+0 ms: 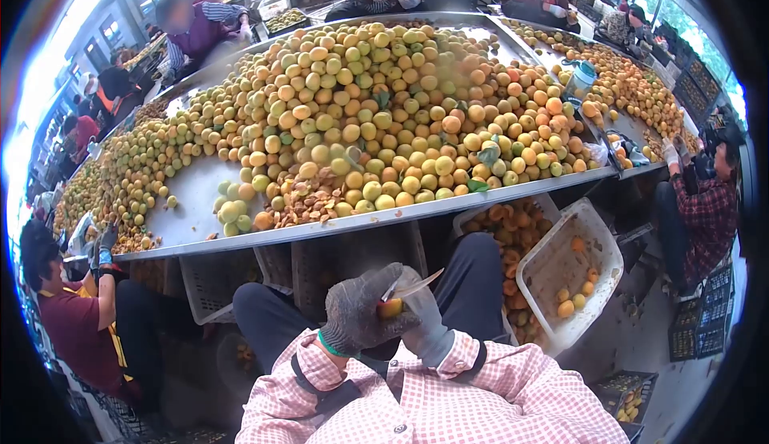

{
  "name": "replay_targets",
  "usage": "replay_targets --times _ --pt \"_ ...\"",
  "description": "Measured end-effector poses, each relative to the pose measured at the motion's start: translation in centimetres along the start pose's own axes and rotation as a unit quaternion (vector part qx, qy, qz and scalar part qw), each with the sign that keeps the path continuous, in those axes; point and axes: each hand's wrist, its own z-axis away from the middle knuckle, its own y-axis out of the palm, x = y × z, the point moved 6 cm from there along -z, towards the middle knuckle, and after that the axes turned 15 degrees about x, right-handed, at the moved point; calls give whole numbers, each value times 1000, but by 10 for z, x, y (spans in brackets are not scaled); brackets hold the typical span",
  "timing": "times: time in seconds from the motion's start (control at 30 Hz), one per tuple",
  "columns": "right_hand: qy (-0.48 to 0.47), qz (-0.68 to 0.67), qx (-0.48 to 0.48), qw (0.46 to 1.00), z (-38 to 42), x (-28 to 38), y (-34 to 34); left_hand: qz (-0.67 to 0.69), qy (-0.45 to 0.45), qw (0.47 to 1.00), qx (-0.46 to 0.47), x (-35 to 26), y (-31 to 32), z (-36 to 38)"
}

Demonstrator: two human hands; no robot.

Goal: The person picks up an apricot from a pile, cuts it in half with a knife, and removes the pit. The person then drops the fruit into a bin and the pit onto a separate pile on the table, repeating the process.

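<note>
Both hands gloved, held together over the lap, just below the near edge of the long metal sorting table (pixel 192 196). Left hand (pixel 360 308) in a dark grey knit glove is curled tight round a small orange apricot (pixel 390 308); only a sliver of the fruit shows between the fingers. Right hand (pixel 424 320) in a lighter grey glove grips a thin silver knife blade (pixel 416 285), blade lying against the top of the apricot and pointing up-right toward the table. Table carries a big heap of yellow, green and orange apricots (pixel 384 100), with a small pile of brown pits (pixel 308 208) at its near edge. Below the table, right of the hands: a white plastic crate (pixel 561 272) tilted, a few fruits inside. Other people sit round the table, left and right sides and far end.
</note>
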Motion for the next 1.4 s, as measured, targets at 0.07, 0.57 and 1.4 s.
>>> replay_targets --times 0.07,0.57,1.4 --pt "-68 16 -75 995 3 9 -3 50 27 997 -58 -4 0 -1" --pt "-221 54 -166 960 -11 9 -30 488 -152 834 -207 34 52 4" --pt "90 -422 47 901 27 -14 -17 30 -85 995 43 17 16 50"
